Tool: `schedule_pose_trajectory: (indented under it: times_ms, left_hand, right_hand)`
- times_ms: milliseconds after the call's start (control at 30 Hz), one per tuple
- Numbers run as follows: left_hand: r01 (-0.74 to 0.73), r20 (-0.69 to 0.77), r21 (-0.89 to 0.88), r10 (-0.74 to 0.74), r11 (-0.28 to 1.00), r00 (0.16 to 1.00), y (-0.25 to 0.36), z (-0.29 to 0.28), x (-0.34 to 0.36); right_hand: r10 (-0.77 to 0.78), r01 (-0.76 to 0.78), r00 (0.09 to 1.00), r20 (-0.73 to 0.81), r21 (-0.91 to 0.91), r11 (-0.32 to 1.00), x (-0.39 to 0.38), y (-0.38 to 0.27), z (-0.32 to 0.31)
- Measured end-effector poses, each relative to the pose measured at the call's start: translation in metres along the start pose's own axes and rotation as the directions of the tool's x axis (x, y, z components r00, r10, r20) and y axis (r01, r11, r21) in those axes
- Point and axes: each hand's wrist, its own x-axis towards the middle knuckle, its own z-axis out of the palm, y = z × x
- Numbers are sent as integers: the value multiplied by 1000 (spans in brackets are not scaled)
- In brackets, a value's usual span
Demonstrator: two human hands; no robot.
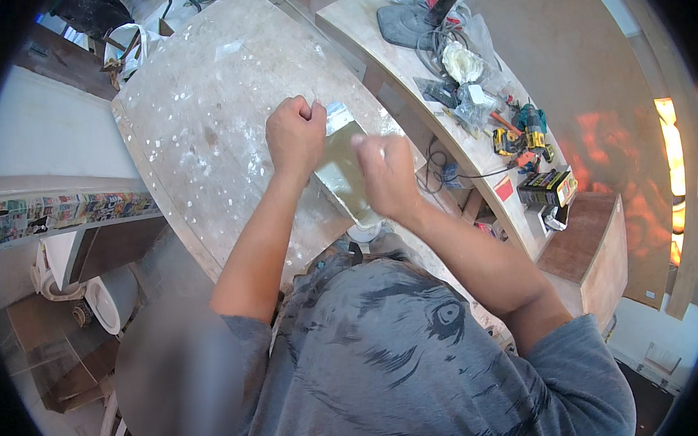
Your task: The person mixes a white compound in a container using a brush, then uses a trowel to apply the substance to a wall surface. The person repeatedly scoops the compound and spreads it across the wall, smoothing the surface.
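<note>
The large pale surface (pixel 200 84) takes up most of the ground ahead of the person, spattered with white flecks. To its right runs a 2nd, narrower surface (pixel 358 20), crowded with gear, and near its close end stands a brown wooden box (pixel 607 252). The main piece, a shallow tray-like panel (pixel 338 167) with a pale rim and a greenish-tan face, lies at the right side of the large surface, slanting between the 2 hands.

The right hand (pixel 386 173) is over the panel's right side, blurred; its fingers look folded, but I cannot tell whether they grip anything. The left hand (pixel 296 135) is by the far left edge, its fingers curled closed, with nothing visible in them.

Work on the panel seems to be under way, as both hands are at it. Its face looks bare where visible; how much is done or left cannot be judged from this view.

Smaller still, on the narrower surface, are a printed carton (pixel 549 188) and a yellow-and-black drill (pixel 534 136).
</note>
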Motion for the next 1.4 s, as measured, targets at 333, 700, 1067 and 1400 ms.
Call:
schedule_pose_trajectory:
  times_ms: [333,700,1067,1400]
  left_hand:
    - [11,2,-3,-11,1000,1000,2,-1,1]
    - [12,14,-8,-12,1000,1000,2,1,1]
    - [18,16,-2,-18,1000,1000,-1,0,1]
    - [7,0,-13,-7,1000,1000,-5,1,2]
  right_hand:
    - [-25,26,1000,-18,72,997,0,10,1]
    - [-29,29,1000,6,34,999,-18,15,0]
    - [-194,194,981,5,-94,977,-22,21,-9]
    - [46,-56,994,97,112,992,-9,3,-9]
